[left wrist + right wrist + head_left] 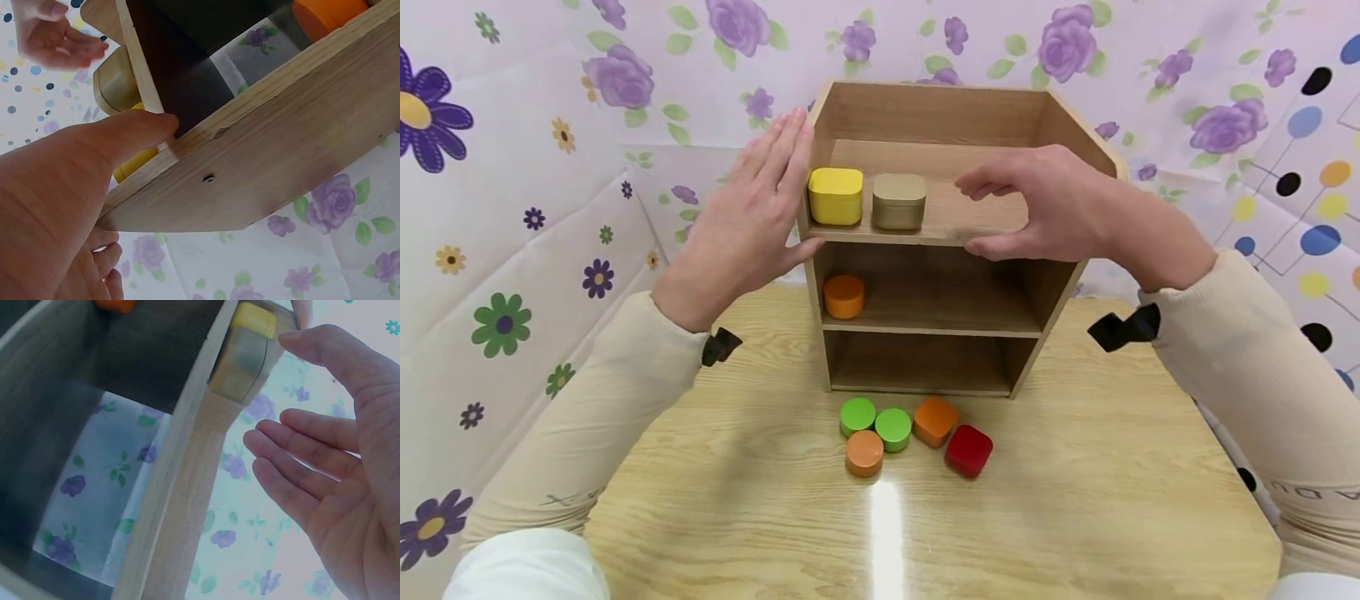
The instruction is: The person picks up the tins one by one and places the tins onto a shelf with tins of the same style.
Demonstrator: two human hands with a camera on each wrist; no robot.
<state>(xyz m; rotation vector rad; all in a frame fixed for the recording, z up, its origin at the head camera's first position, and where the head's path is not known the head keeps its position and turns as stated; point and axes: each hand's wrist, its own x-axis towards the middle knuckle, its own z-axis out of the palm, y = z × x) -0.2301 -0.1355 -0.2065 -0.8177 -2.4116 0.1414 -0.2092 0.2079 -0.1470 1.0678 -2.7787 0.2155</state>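
Note:
A small wooden shelf unit (940,237) stands on the table. My left hand (752,200) rests along its left side with straight fingers; its thumb (147,127) touches the front edge. On the top shelf, a yellow rounded box (836,197) sits at the left end with a gold rounded box (898,202) beside it. To the right of the gold box, my right hand (1045,204) hovers in front of the top shelf, thumb and fingers spread apart and holding nothing. An orange round box (844,297) sits at the left of the middle shelf.
In front of the unit on the table (737,500) lie two green round boxes (892,429), an orange round box (864,453), an orange square box (935,421) and a red square box (969,451). Flowered cloth (700,83) hangs behind and at the left.

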